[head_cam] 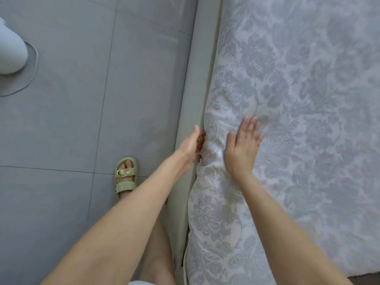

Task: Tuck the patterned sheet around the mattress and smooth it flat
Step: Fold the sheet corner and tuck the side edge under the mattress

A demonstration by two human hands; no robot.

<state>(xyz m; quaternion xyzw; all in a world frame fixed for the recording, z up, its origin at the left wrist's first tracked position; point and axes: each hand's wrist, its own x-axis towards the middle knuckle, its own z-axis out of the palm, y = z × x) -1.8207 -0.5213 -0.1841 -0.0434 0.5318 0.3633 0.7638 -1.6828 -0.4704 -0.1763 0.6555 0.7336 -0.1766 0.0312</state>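
Observation:
The patterned sheet [298, 99], white with grey floral print, covers the mattress across the right half of the view. My left hand [192, 145] is at the mattress's side edge, its fingers pushed into the gap between the sheet and the bed frame [193, 89]; the fingertips are hidden in the fold. My right hand [243, 147] lies flat on top of the sheet near the edge, fingers spread, slightly blurred. The sheet bulges and wrinkles between the two hands.
Grey tiled floor [82, 120] fills the left. My foot in a pale green sandal [124, 175] stands beside the frame. A white object on a round base [12, 48] stands at the far left.

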